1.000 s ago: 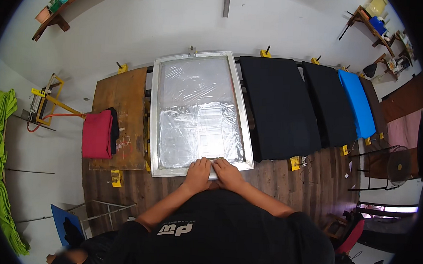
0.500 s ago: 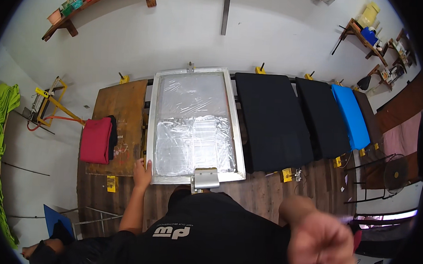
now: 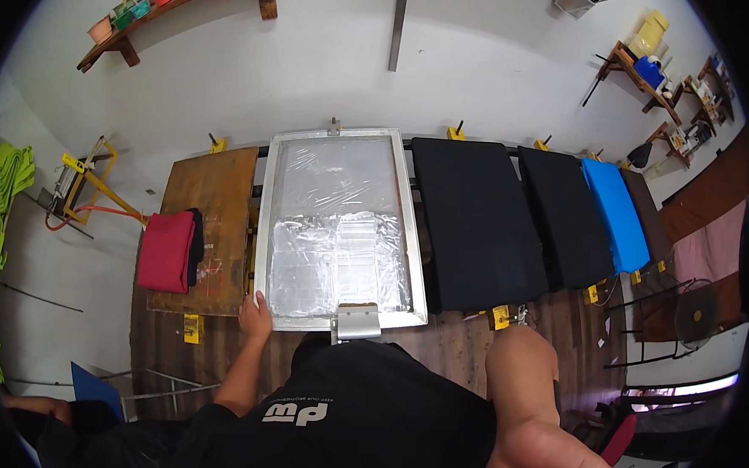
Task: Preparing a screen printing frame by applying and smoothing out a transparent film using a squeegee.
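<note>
A silkscreen frame (image 3: 415, 262) with a metal rim lies in front of me, its mesh (image 3: 335, 177) pale and its nearer half shiny as if covered in clear film or tape. My left hand (image 3: 256, 317) holds the frame's near left corner, thumb against the rim and the other fingers partly hidden. A metal clamp (image 3: 358, 322) sits on the near edge of the frame. Bent up close to the camera at the lower right, my right hand (image 3: 549, 463) touches nothing I can see; its fingers are not shown clearly.
Left of the frame is a wooden board (image 3: 212, 183) with folded red cloth (image 3: 166, 253) on it. Black-covered boards (image 3: 477, 222) and a blue one (image 3: 614, 214) stand to the right. A fan (image 3: 695, 314) is at far right. Another person's arm (image 3: 39, 406) shows at lower left.
My right hand has come nearer the camera and lower, its arm folding up. The left hand stays at the frame's corner. The other person's arm at lower left has shifted.
</note>
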The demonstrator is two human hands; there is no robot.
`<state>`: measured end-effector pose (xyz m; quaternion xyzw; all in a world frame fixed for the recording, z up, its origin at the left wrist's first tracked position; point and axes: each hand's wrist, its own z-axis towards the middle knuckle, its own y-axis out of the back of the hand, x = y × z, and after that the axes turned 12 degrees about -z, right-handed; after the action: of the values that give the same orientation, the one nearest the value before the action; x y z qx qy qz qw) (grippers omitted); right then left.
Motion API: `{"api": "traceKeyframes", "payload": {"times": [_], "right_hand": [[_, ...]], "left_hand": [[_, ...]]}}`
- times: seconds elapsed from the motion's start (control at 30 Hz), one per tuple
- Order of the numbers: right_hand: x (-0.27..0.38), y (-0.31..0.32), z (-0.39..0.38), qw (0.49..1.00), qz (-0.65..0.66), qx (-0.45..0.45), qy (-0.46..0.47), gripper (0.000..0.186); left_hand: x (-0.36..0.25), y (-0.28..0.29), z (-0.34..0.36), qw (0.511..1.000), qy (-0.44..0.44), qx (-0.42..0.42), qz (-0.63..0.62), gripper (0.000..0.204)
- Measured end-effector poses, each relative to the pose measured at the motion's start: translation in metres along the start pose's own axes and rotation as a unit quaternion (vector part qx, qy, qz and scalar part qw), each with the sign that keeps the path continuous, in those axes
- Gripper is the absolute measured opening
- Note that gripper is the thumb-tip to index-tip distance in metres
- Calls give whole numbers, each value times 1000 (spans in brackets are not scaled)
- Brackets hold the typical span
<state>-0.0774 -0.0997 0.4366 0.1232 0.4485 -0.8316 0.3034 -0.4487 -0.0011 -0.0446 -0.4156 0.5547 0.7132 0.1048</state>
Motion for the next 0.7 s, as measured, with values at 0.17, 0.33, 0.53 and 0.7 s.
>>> {"api": "traceKeyframes", "payload": {"times": [0.17,0.33,0.53,0.7], "right_hand": [[2,-10,2,980,179,-80,-41,21],[1,-23,2,937,315,-134,-64,20],[11,-33,-2,877,426,-126,-184,20],[17,-13,17,907,394,-77,-124,22]], "left_hand": [[4,-3,0,1000,-11,-1,-18,54],[-3,0,-2,1000,12,9,-13,55],[1,0,-4,1000,18,6,-5,57],[4,2,-4,1000,11,-1,-10,57]]}}
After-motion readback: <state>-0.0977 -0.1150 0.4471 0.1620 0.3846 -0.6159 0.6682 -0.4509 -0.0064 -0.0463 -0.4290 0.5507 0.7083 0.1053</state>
